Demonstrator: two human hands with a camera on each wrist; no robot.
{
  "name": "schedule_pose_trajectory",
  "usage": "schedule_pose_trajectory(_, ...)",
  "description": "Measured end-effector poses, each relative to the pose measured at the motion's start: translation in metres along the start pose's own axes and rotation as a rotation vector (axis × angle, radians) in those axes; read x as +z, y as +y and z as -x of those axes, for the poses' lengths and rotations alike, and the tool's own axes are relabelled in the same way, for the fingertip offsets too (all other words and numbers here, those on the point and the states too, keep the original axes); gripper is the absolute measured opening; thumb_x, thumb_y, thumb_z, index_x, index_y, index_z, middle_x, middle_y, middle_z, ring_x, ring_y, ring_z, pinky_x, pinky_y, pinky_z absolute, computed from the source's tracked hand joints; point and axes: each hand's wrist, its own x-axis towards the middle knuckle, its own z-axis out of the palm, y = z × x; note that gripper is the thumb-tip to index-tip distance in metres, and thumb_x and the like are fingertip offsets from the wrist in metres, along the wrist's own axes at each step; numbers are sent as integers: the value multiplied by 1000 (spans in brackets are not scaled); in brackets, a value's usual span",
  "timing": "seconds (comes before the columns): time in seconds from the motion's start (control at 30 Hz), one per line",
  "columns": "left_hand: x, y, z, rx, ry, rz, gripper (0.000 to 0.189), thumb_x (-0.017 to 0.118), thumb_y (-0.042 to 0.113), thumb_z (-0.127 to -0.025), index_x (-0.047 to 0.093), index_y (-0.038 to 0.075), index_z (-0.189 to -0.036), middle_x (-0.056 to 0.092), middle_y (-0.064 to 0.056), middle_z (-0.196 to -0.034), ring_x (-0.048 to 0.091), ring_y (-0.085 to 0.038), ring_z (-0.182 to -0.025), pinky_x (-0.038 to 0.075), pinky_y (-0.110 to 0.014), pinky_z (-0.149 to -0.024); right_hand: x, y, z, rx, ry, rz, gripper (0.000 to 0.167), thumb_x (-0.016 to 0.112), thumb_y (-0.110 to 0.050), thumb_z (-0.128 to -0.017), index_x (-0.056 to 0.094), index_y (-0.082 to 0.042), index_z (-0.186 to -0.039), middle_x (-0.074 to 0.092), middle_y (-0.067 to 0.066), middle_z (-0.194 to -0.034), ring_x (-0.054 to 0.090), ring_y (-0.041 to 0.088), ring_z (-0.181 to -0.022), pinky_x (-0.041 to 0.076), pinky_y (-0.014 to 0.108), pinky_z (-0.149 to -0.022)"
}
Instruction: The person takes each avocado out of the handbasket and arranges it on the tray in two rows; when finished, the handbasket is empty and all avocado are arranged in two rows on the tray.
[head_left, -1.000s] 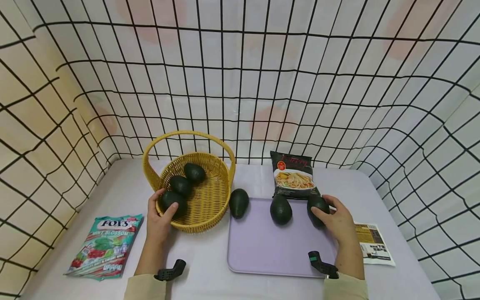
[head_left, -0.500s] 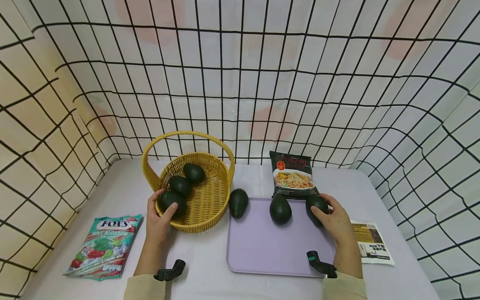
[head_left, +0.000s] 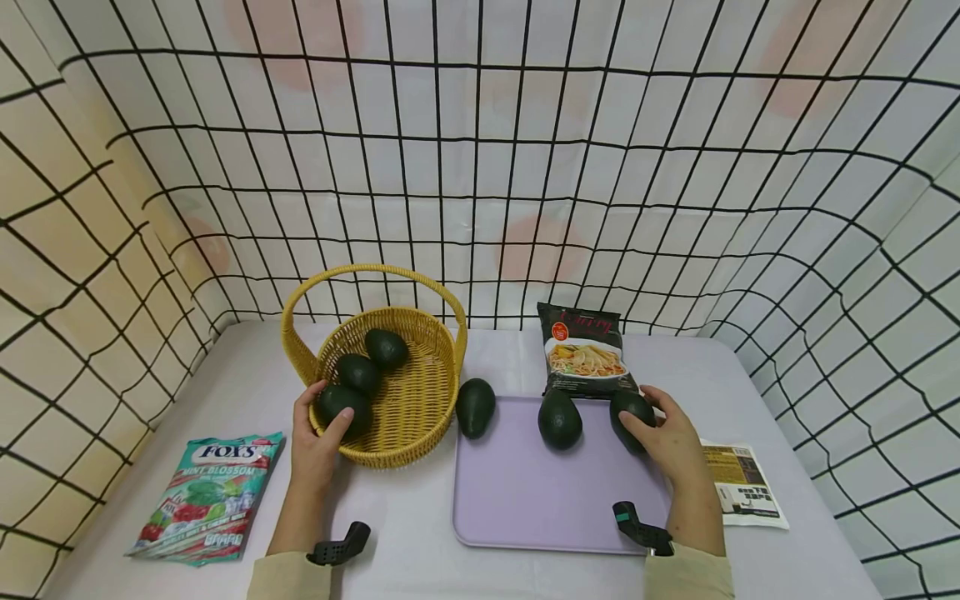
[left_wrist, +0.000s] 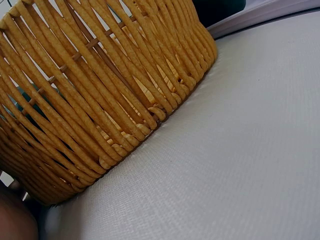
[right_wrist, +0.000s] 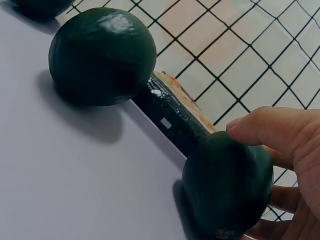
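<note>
In the head view, my left hand (head_left: 315,442) grips the near left side of a yellow wicker basket (head_left: 410,417), its thumb over the rim by a dark green avocado (head_left: 346,410). Two further avocados (head_left: 358,373) lie behind it in the basket. My right hand (head_left: 671,442) holds an avocado (head_left: 632,417) at the lilac tray's (head_left: 555,508) back right, thumb on its near side; the right wrist view shows this avocado (right_wrist: 227,185) too. Another avocado (head_left: 559,419) lies on the tray, and one (head_left: 476,407) sits at its back left corner. The left wrist view mostly shows basket weave (left_wrist: 100,85).
A dark noodle packet (head_left: 585,354) stands behind the tray. A green FOX'S candy bag (head_left: 213,496) lies at left, and a brown and white packet (head_left: 745,486) at right, partly behind my right forearm. Black grid netting (head_left: 480,183) encloses the back and sides.
The head view has shifted slightly. Both hands keep their places, and the basket and avocados show no clear movement.
</note>
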Motion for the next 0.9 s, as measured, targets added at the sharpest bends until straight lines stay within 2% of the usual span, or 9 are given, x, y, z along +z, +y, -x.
schedule_pose_trajectory(0.23,0,0,1,1,3,2,69,65,13,-97,31,21,-156,23,-5,-166,30,-31,-148,30,-60,-122,-3,-9,5,-31,46,-20,79,66,-45,-97,30,-17,-161,30,20,-166,36,47,-147,36,63,-116)
schedule_pose_trajectory(0.43,0,0,1,2,8,11,69,66,13,-96,31,21,-155,23,-6,-167,30,-32,-148,28,-62,-123,-3,-28,14,-120,112,-2,74,68,-40,-96,36,-15,-158,34,19,-163,36,44,-148,32,58,-122)
schedule_pose_trajectory(0.67,2,1,0,7,7,20,68,66,12,-96,32,19,-155,24,-6,-166,31,-31,-148,28,-61,-123,1,-50,24,-201,153,-52,67,72,-32,-95,44,-14,-153,40,16,-160,40,40,-147,33,54,-122)
schedule_pose_trajectory(0.9,1,0,0,12,3,15,69,66,13,-96,30,19,-155,23,-7,-167,29,-33,-149,28,-62,-123,13,-70,37,-307,123,-93,62,71,-30,-96,47,-13,-151,48,13,-154,44,37,-145,35,53,-122)
